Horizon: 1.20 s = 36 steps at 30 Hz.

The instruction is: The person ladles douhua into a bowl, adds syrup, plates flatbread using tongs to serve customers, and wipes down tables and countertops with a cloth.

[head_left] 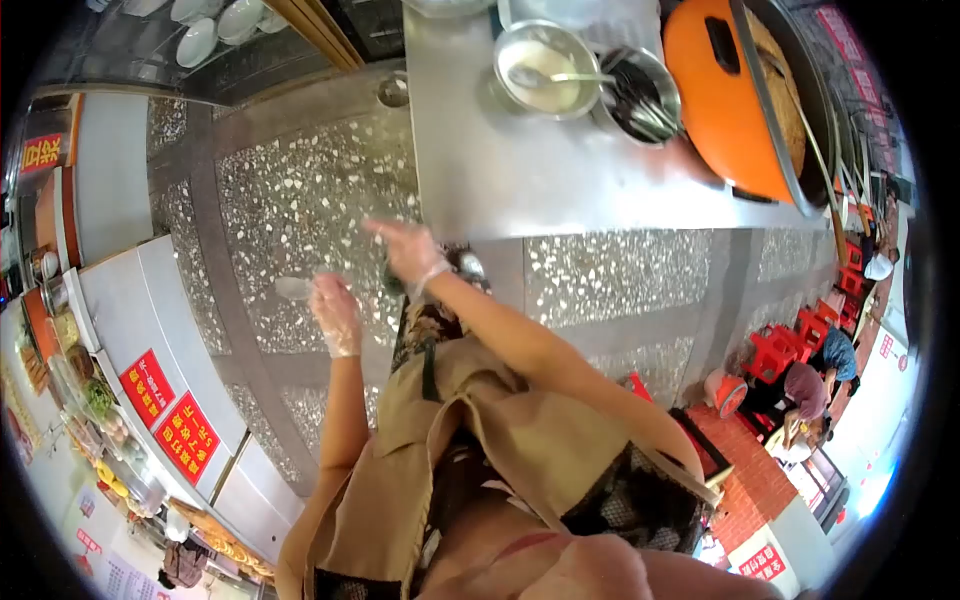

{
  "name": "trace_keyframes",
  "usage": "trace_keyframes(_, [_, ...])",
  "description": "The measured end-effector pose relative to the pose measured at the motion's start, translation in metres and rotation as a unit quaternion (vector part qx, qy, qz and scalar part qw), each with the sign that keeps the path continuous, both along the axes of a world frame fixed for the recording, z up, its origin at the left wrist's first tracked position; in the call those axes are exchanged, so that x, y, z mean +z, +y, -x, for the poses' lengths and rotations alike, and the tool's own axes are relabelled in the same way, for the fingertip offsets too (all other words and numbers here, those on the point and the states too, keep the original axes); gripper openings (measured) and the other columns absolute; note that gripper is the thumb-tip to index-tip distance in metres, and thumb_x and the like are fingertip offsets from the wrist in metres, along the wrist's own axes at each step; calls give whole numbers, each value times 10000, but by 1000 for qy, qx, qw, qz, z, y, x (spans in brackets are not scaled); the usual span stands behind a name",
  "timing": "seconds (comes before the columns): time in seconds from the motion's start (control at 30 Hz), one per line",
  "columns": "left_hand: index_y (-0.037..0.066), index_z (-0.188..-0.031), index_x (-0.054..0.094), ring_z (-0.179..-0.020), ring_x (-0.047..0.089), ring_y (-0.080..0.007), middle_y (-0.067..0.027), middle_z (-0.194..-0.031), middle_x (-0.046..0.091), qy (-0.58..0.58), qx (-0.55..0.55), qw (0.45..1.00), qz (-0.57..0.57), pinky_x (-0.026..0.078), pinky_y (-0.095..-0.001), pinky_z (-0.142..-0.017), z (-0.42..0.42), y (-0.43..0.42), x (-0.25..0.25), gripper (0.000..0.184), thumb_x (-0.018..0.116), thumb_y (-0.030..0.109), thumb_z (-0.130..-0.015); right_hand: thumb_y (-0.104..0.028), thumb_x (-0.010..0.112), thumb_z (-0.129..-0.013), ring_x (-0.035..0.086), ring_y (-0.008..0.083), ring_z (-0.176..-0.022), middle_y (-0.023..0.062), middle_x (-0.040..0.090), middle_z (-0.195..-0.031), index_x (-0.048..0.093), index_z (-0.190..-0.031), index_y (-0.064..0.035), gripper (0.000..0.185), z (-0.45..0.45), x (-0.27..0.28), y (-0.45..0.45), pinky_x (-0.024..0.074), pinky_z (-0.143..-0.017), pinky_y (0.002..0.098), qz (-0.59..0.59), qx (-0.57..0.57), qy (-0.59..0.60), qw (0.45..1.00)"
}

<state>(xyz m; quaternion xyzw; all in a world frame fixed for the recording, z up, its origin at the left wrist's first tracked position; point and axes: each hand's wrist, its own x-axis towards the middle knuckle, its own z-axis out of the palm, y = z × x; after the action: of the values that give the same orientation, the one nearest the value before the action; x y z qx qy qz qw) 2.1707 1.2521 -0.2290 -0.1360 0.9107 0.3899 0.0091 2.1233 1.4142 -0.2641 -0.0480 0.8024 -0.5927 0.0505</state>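
Note:
My left hand (337, 314), in a clear plastic glove, is raised above the speckled floor with its fingers curled. A pale, see-through oval piece (292, 288) sticks out to the left of those fingers; its kind is not clear, though it looks like a spoon's bowl. My right hand (410, 254), gloved the same way, hovers just off the corner of the steel counter (480, 190). Its forefinger stretches out to the left and I see nothing held in it. A tan apron (400, 440) covers my front.
On the counter stand a metal bowl of whitish liquid (550, 90) with a spoon, a bowl of dark contents (630, 85) with utensils, and a large orange pot (715, 100). A display counter (200, 350) runs along the left. People sit by red stools (775, 350) at right.

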Motion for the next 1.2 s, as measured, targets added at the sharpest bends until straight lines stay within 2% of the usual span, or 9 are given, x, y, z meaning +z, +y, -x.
trace_keyframes(0.07, [21,-742,450,-621,423,-220,-104,-711,484,-13,29,998,-49,373,-333,-569,-13,-6,0,61,441,-7,-795,75,451,-786,620,211,-928,99,615,-1116,597,-1126,-126,422,-16,-9,33,527,-835,315,432,-140,-124,882])
trace_keyframes(0.27, [42,-695,434,-582,366,-148,-43,-627,400,-89,54,995,-2,330,-314,-534,-32,32,39,288,382,213,-922,-274,575,-833,595,236,-876,74,604,-1072,613,-1079,-72,320,-53,46,288,512,-729,395,450,-434,-168,762])
trace_keyframes(0.33, [58,-681,443,-588,344,-118,-11,-610,380,-129,125,973,-147,312,-300,-522,-41,40,47,344,388,285,-934,-59,487,-773,581,282,-997,119,590,-1136,643,-1036,-46,307,-74,-25,374,486,-847,402,28,-464,43,884])
trace_keyframes(0.4, [56,-687,470,-605,336,-112,4,-614,394,-155,152,951,-220,320,-295,-544,-52,32,44,355,388,303,-929,27,424,-715,536,313,-1091,159,541,-1216,642,-1047,-43,404,-68,-70,406,437,-935,390,-319,-473,48,820])
trace_keyframes(0.63, [3,-742,515,-645,409,-167,-69,-670,481,-158,131,959,-194,365,-353,-612,-51,-38,37,360,395,291,-922,-33,404,-820,506,249,-1124,145,462,-1308,469,-1262,-34,447,-8,-89,109,403,-986,381,-551,-74,189,809])
trace_keyframes(0.7, [-12,-815,564,-714,510,-203,-134,-734,562,-95,80,977,-171,417,-367,-697,-46,-64,38,357,407,290,-925,-4,461,-783,531,212,-1093,37,512,-1273,546,-1212,-148,461,5,-33,7,451,-929,357,-448,177,58,875])
trace_keyframes(0.87, [13,-955,597,-791,545,-148,-66,-819,623,-151,30,969,-195,447,-304,-770,-4,-210,69,272,463,243,-902,139,385,-636,519,266,-1125,108,510,-1258,532,-1229,-113,660,96,33,-150,412,-951,331,-144,55,151,976])
trace_keyframes(0.97, [24,-827,581,-695,486,-128,-22,-728,544,-116,102,941,-301,430,-305,-664,6,-314,57,307,444,288,-904,143,337,-656,458,275,-1201,105,410,-1366,375,-1352,-58,726,160,49,-188,407,-939,354,264,37,-154,952])
trace_keyframes(1.2, [15,-801,556,-688,485,-216,-108,-710,539,-54,193,952,-233,409,-347,-665,126,-494,111,403,423,389,-872,-97,486,-759,612,298,-791,152,639,-918,601,-1020,-25,294,223,-49,-228,470,-708,390,-442,40,-320,837])
